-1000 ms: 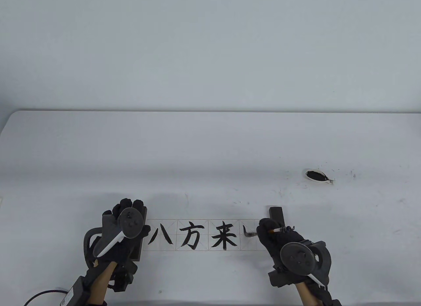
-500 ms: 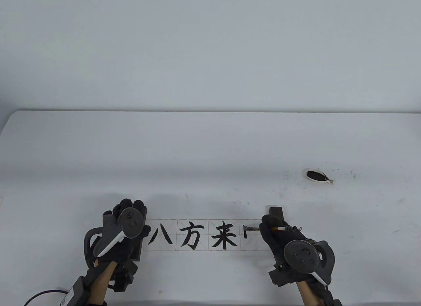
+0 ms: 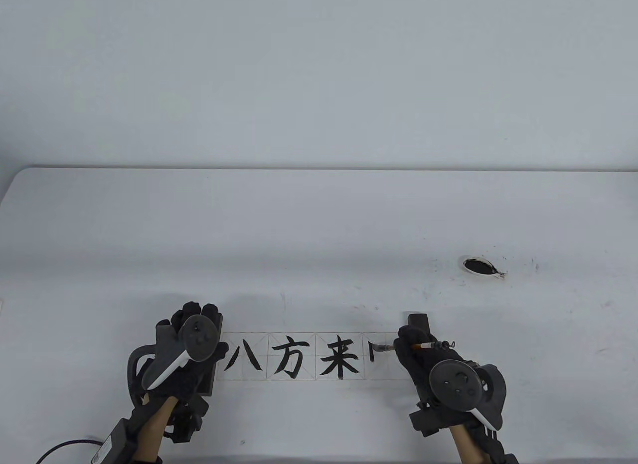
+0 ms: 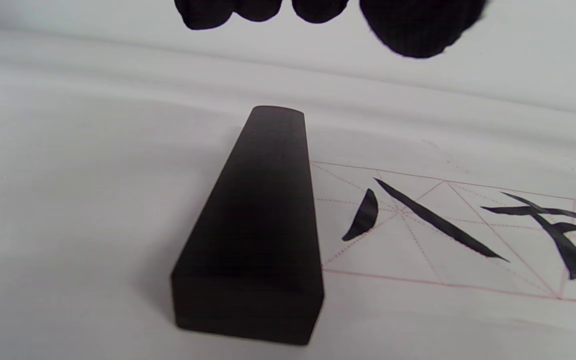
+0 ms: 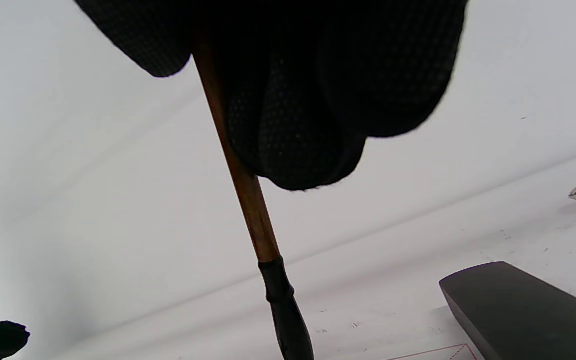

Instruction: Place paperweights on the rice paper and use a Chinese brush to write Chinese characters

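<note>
The right grip [image 3: 416, 352] pinches the brown bamboo-handled Chinese brush [image 5: 248, 200] over the gridded white rice paper strip [image 3: 309, 357], tip at its right end beside the dark block paperweight [image 5: 528, 305], while the left grip [image 3: 187, 344] rests flat, fingers relaxed, on the paper's left-end black paperweight [image 4: 258, 225].

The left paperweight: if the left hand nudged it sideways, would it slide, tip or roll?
The left paperweight looks like a long, low, flat-sided block, so it probably would not roll or tip. It lies flat on the rice paper edge; a push would likely drag and wrinkle the thin sheet. It is probably heavy for its size.
</note>
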The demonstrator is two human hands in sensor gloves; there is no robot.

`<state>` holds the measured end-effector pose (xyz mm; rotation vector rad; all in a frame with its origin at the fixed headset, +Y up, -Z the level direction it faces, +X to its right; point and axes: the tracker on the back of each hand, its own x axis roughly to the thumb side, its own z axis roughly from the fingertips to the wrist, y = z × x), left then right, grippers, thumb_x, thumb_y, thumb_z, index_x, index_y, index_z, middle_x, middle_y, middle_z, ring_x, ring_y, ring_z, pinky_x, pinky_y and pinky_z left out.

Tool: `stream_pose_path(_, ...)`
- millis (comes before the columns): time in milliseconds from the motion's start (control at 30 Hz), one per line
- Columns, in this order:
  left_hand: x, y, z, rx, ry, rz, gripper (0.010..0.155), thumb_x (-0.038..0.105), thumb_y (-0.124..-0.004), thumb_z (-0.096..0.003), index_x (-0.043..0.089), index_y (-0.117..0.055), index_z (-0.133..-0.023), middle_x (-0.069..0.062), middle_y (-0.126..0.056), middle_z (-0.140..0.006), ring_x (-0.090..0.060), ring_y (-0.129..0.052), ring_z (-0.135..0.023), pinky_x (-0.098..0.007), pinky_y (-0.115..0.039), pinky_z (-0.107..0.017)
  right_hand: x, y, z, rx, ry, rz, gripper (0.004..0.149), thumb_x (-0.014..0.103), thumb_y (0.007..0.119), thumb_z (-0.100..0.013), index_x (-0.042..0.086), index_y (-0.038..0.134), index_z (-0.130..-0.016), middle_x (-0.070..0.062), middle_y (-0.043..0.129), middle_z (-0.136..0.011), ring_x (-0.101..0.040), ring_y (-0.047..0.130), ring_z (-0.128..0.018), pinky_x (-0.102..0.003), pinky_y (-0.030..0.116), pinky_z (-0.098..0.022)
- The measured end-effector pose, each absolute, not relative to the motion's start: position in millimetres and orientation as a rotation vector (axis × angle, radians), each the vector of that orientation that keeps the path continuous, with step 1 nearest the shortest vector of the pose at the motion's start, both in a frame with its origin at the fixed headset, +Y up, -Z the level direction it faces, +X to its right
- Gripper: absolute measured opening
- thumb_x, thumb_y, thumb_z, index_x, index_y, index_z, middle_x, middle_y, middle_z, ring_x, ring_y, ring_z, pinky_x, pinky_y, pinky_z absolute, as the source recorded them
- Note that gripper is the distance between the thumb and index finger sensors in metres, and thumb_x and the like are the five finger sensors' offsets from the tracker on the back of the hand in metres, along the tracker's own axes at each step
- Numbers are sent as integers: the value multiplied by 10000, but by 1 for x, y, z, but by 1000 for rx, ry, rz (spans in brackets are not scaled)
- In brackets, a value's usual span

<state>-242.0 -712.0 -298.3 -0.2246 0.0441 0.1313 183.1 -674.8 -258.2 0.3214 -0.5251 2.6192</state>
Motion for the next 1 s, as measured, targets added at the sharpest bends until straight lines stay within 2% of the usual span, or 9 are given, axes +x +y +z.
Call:
stream_pose_path(700, -241, -712, -298, -236, 44, 128, 821, 538, -605, -516, 330, -217, -1208, -97, -211, -1285, -384, -323, -1207, -533, -198, -859, 188, -674, -257, 256, -569, 2659, 404, 388, 699, -545, 96, 826, -793, -122, 987, -628, -227, 1022, -431, -317, 875, -293)
stream_pose_path(1000, -241, -712, -298, -230, 43, 130, 820, 538, -605, -515, 329, -220, -1209, -95, -211, -1285, -381, -325, -1208, -533, -199, -859, 189, -673, -256, 266, -562, 2644, 382, 387, 697, -538, 103, 849, -743, -104, 1002, -565, -213, 1023, -377, -304, 873, -260)
